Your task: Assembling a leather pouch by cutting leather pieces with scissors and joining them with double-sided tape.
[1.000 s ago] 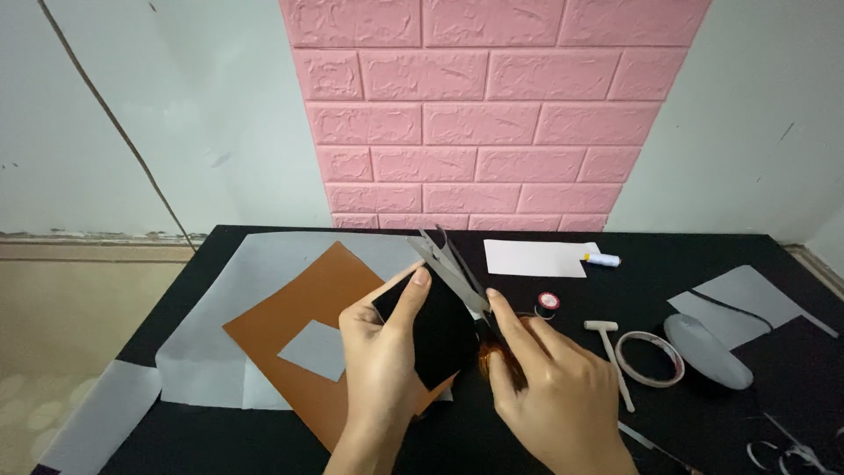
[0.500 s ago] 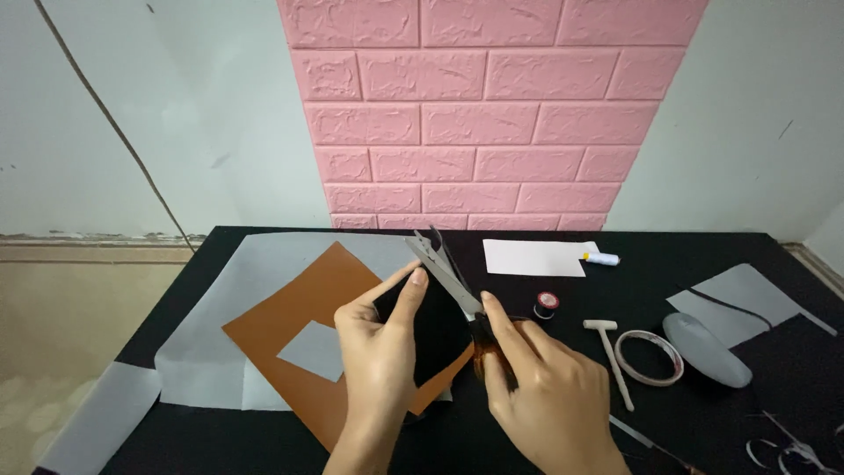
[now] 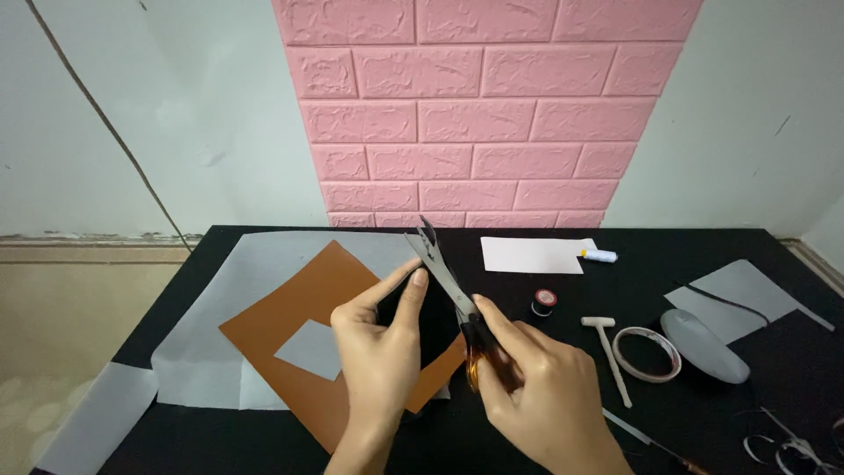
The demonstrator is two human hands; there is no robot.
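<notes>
Head view: I see my right hand (image 3: 536, 387) grip closed round amber-handled metal scissors (image 3: 450, 286), blades parted; left hand (image 3: 382, 352) grip pinching black sheet piece (image 3: 435, 330) above brown square sheet (image 3: 303, 303) on black worktop (image 3: 703, 422).

Matt brown sheet (image 3: 303, 303), metal scissors (image 3: 444, 273)

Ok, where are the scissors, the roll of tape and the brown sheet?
scissors (image 3: 446, 274): head view, on the metal blades, above the right hand's grip.
roll of tape (image 3: 646, 354): head view, on the ring's rim, right of the small hammer.
brown sheet (image 3: 290, 308): head view, on its bare upper-left part.
</notes>
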